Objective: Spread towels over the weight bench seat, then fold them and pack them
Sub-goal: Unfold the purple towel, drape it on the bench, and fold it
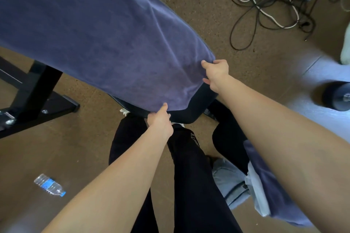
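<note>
Purple towel (98,39) laid along weight bench seat (191,111), left hand (160,119) pinching its near-left corner, right hand (216,73) fingers closed on near-right corner, bench end exposed between them.

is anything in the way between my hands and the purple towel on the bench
Nothing visible. The left hand and right hand each already pinch a near corner of the purple towel, which lies over the bench seat.

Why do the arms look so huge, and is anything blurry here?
Head view: the wide-angle lens stretches the forearms near the edges; the purple towel and both hands, left and right, stay fairly sharp; the water bottle looks soft.
</note>
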The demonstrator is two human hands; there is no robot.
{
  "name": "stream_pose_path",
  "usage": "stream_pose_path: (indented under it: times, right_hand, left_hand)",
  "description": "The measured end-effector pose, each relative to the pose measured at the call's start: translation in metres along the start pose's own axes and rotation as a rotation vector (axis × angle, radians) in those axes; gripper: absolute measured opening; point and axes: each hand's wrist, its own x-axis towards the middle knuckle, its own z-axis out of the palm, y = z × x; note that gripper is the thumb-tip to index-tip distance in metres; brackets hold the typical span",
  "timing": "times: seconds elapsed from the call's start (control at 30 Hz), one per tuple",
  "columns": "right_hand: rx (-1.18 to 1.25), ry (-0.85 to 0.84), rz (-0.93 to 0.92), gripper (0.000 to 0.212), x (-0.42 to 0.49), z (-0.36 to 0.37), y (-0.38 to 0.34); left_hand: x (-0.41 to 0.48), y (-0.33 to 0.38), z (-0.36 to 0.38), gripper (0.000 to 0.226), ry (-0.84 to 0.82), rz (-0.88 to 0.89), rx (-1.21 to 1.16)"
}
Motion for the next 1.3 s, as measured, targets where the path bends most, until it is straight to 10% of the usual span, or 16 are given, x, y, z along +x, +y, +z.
stream_pose_path:
  times: [0.4,0.67,0.87,1.3]
  right_hand:
    - [-0.082,0.149,-0.183,0.022,-0.005,0.002,0.011]
    - [0.172,-0.039,-0.009,0.009,-0.035,-0.013,0.023]
    - [0.203,-0.029,0.0,0.026,-0.041,-0.021,0.031]
    - [0.114,0.109,-0.067,0.034,-0.082,-0.04,0.043]
  left_hand:
    - [0.007,-0.005,-0.028,0.037,-0.137,0.0,-0.025]
    - [0.005,-0.01,-0.044,0.034,-0.215,-0.028,0.067]
    - [0.003,-0.011,-0.056,0.042,-0.369,-0.054,0.076]
    - [-0.031,-0.001,-0.086,0.022,-0.035,-0.013,0.286]
